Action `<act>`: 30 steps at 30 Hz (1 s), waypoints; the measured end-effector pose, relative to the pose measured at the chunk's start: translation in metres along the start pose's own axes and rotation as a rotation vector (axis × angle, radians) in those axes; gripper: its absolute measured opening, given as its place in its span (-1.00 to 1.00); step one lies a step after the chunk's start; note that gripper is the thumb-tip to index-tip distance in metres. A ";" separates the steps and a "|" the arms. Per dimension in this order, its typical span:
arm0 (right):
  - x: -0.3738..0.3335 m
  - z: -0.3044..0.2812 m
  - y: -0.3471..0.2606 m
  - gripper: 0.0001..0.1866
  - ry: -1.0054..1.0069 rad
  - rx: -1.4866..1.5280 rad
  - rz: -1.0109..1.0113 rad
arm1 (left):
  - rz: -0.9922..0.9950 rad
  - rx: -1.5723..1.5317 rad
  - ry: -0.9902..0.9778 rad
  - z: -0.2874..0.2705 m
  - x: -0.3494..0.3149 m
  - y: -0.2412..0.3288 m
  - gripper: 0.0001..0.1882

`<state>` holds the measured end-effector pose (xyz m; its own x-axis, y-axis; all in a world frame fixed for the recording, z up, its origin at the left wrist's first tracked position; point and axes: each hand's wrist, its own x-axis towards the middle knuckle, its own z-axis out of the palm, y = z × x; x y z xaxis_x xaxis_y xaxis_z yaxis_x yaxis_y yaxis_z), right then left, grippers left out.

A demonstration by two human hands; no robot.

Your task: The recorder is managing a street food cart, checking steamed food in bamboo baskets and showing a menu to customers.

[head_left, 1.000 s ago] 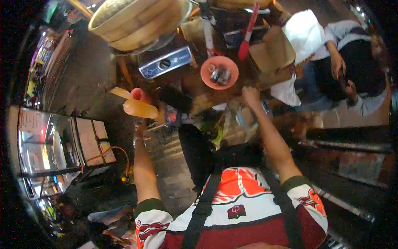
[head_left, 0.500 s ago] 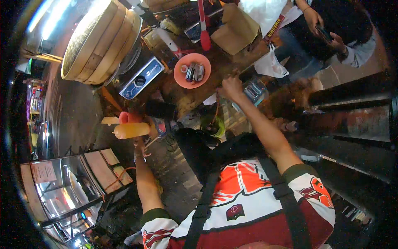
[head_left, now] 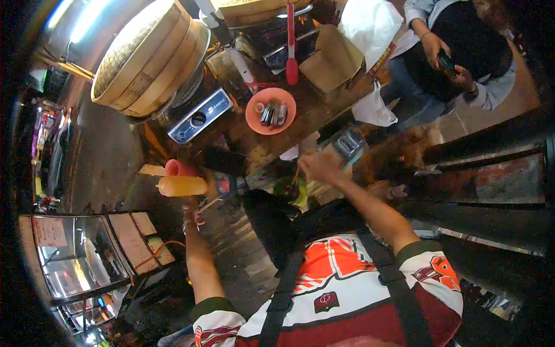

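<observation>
Low light surrounds a dark wooden table [head_left: 310, 114]; the coral-pink bowl [head_left: 272, 129] on it, holding small dark and silvery items, serves as reference. Left of the bowl and nearer the person is a yellow squeeze bottle [head_left: 184, 186], with the left hand [head_left: 193, 213] at its near side, placed as a second ago. I cannot tell whether that hand is clamped on it. Change noted at the right hand [head_left: 321, 168]: previously out by the table edge right of the bowl, it is now drawn back toward the person's body, fingers curled together. Blur prevents telling whether anything is gripped. Effect: neither hand is at the bowl. Closest to the right hand is a clear plastic container [head_left: 350, 143], right of the bowl. Farther out: a blue stove panel [head_left: 215, 108] left of the bowl, red-headed tongs [head_left: 291, 69] beyond it, a bamboo steamer [head_left: 151, 66] at its far left.
</observation>
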<state>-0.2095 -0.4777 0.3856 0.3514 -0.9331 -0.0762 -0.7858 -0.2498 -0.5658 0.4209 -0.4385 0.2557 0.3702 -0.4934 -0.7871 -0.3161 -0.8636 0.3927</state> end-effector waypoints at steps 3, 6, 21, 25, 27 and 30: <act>-0.003 0.012 -0.027 -0.69 0.047 0.060 -0.198 | -0.005 -0.007 -0.011 0.000 -0.003 -0.001 -0.35; 0.003 -0.006 -0.032 -0.52 0.196 0.061 -0.303 | -0.013 -0.005 -0.018 0.000 -0.002 -0.003 -0.35; 0.019 -0.061 0.027 0.31 0.305 -0.306 0.530 | -0.027 0.044 -0.119 -0.011 0.020 -0.004 -0.36; 0.029 -0.044 0.009 0.35 0.330 -0.260 0.523 | -0.032 0.071 -0.161 -0.017 0.020 -0.004 -0.36; 0.032 -0.039 0.006 0.36 0.360 -0.260 0.516 | -0.035 0.082 -0.181 -0.024 0.017 -0.005 -0.37; 0.034 -0.041 -0.002 0.35 0.365 -0.237 0.526 | -0.058 0.050 -0.129 -0.020 0.013 -0.004 -0.36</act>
<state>-0.2164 -0.5190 0.4177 -0.2696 -0.9629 0.0133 -0.9098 0.2501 -0.3312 0.4442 -0.4431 0.2535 0.2752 -0.4225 -0.8636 -0.3416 -0.8826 0.3229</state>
